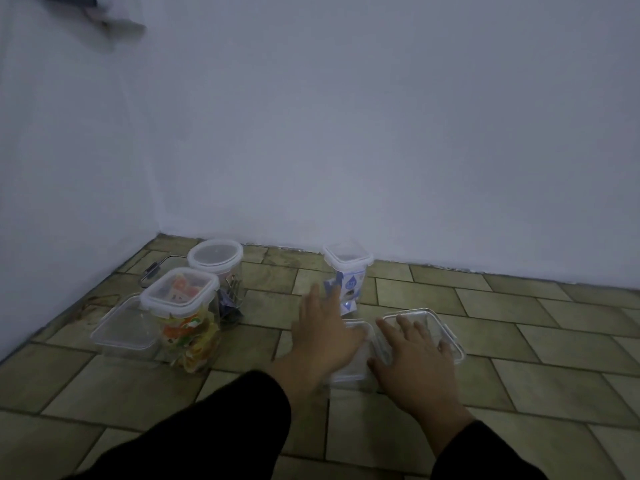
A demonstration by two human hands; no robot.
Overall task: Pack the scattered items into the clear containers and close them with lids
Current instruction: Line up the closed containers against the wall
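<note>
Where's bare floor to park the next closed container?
Widest bare tiles lie right of the flat container under the right hand. A narrower strip runs between the packet-filled container and the left hand. The left corner cluster is crowded.

We see a floor [519, 344] of olive-tan tiles laid in a staggered brick pattern with dark grout lines, under a pale bluish-white wall [346, 133]. Our sleeves [207, 427] are black. The square container [180, 292] is clear with a milky white lid, and its sachets [187, 336] show orange, yellow and green. The round container [216, 259] is clear too, with a frosted white lid and dark purple clips [230, 306] low inside. The tall container [348, 259] holds white packets [351, 284] printed in blue. The low container [121, 329] is colourless.
</note>
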